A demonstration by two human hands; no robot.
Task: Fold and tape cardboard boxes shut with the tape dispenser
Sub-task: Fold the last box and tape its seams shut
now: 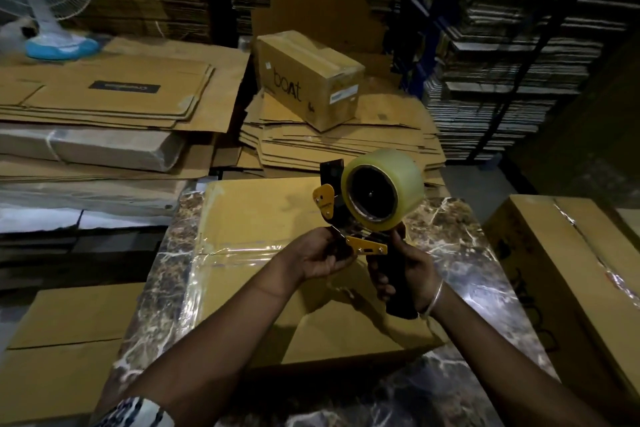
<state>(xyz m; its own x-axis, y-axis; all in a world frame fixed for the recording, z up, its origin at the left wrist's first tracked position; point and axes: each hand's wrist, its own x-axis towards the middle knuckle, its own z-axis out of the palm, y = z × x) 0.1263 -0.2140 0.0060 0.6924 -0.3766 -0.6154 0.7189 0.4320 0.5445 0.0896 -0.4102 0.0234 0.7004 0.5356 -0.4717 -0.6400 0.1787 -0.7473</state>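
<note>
Above the taped box (pixel 263 218), the right hand (pixel 403 265) grips the tape dispenser (pixel 367 215) handle while the left hand (pixel 320 258) pinches its front end.

Thin silver bangle (pixel 433 302) on right wrist, patterned blue-white left sleeve (pixel 138 413)

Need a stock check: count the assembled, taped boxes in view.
3: boat box on the flattened stack behind, one under the hands, one at right. Others may be hidden.
</note>
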